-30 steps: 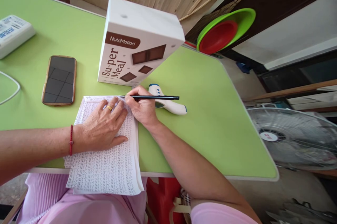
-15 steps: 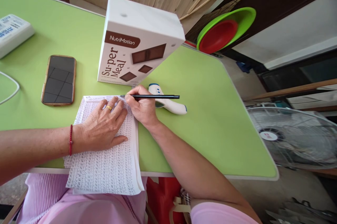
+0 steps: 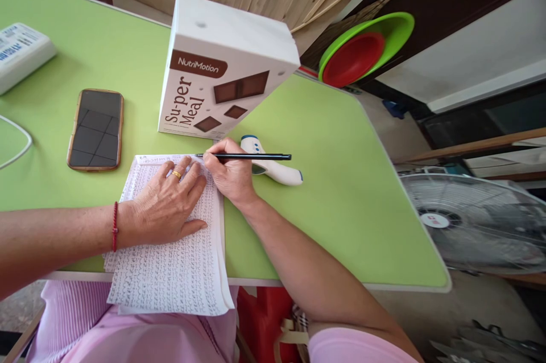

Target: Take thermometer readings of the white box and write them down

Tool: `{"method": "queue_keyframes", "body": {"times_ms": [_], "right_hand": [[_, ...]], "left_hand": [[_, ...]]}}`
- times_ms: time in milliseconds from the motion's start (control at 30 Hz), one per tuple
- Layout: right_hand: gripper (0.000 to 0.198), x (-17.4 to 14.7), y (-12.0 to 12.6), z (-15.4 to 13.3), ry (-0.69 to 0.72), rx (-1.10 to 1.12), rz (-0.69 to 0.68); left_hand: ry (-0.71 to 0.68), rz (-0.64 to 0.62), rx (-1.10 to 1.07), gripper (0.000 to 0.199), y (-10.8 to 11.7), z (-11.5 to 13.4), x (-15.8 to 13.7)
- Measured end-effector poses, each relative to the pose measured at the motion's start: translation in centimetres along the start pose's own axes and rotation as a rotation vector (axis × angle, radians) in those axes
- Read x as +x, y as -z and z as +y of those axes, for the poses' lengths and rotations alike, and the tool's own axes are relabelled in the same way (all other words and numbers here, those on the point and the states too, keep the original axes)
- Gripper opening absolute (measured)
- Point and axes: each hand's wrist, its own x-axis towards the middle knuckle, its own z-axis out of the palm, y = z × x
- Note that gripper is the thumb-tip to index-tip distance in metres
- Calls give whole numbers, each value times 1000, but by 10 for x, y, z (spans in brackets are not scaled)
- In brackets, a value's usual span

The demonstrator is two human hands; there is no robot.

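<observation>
Sheets of paper (image 3: 170, 277) covered in handwriting lie on the green table and hang over its front edge. Flat on them rests my left hand (image 3: 170, 201), open, with a ring on one finger and a red bracelet at the wrist. My right hand (image 3: 230, 172) grips a black pen (image 3: 260, 156), whose tip meets the paper near its top edge. Just beyond my right hand lies a white handheld thermometer-like device (image 3: 281, 172), partly hidden by the hand and pen. A white and brown NutriMotion box (image 3: 222, 67) stands upright behind the papers.
On the green table (image 3: 341, 209), a smartphone (image 3: 96, 130) lies left of the papers. Farther left are a white device (image 3: 23, 56) and a white cable (image 3: 25, 138). Past the right edge stand a fan (image 3: 478, 223) and green and red basins (image 3: 358, 58).
</observation>
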Motion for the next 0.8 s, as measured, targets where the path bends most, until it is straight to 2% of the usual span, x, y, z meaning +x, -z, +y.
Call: {"method": "queue_keyframes", "body": {"times_ms": [167, 500, 800], "right_hand": [[12, 0, -1, 1, 25, 9, 48], [12, 0, 0, 2, 11, -30, -9], [12, -1, 0, 1, 49, -7, 27]], "left_hand": [[3, -4, 3, 78, 1, 0, 0], [11, -17, -22, 80, 1, 1, 2], [15, 13, -106, 76, 1, -1, 1]]}}
